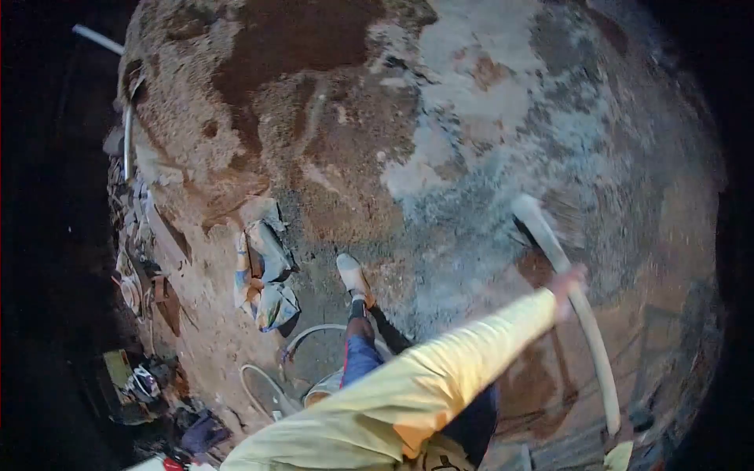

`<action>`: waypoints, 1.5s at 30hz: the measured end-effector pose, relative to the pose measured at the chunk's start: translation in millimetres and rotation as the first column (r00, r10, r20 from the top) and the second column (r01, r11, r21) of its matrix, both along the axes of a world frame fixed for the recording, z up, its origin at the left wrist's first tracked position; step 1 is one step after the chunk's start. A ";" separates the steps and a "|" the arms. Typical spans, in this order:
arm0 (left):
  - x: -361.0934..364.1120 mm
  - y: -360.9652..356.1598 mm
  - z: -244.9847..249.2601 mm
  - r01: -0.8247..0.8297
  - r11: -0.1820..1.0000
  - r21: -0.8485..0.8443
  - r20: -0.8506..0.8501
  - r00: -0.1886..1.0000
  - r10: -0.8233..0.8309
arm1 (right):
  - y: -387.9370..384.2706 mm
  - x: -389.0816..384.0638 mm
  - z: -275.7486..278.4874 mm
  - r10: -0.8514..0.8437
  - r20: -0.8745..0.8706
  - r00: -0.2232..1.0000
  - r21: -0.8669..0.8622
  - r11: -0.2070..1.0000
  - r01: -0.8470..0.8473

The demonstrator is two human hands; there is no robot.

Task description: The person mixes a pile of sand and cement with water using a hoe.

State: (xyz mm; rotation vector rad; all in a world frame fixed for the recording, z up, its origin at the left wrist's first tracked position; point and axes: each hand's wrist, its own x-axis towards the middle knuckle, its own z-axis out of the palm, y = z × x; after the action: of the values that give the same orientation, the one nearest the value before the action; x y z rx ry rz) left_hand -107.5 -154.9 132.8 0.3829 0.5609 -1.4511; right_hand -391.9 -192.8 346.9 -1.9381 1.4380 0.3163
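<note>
- The ground [338,173], rough and patched brown and grey-blue, spread beyond and below the fingers of both hands; its uneven surface could have upset the footing or knocked the tool's far end aside.
- The yellow sleeve [440,361] ran across the body to the left fingers; its loose cloth could have snagged if the handle had swung back against it.
- The tool [591,337] lay slantwise through the left fingers, its thick pale end beyond them and its long, slightly bent, light wooden-looking shaft running back towards the right hand. Blur and shadow hid the exact shape of the far end.
- The crumpled bags [271,259] lay well to the left of the left fingers.
- The pale hose [314,328] looped left of the fingers, near the leg; a step back could have caught a foot in it.
- The shoe [353,275] stood left of the fingers, apart from the tool; a glancing stroke pulled inward could have endangered it.
- The left hand [567,292] had its fingers curled closed round the shaft, though blurred; a loose grip could have let it twist.
- The right hand [620,433] was at the near end, too dark to tell how far its fingers had closed.
</note>
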 end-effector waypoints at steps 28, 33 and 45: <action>433.4 394.1 -61.9 -0.320 0.021 0.947 0.220 0.599 -0.770 | 408.2 549.4 -258.2 -0.628 -0.055 0.776 0.997 0.005 0.075; 353.4 392.1 -179.8 -0.014 -0.023 1.000 -0.027 -0.453 -0.891 | 380.1 475.8 -248.6 -0.621 -0.107 0.776 0.988 0.020 0.153; 185.1 273.2 -124.8 0.203 0.787 0.582 0.551 0.614 -0.566 | 219.4 345.9 -186.4 -0.095 -0.019 0.995 0.813 0.577 0.071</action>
State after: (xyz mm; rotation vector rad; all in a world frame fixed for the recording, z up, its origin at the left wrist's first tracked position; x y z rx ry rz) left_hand 77.6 118.4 8.0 1.4849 0.1710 -1.4249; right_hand -46.1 26.6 160.5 -1.0862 1.0551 0.7588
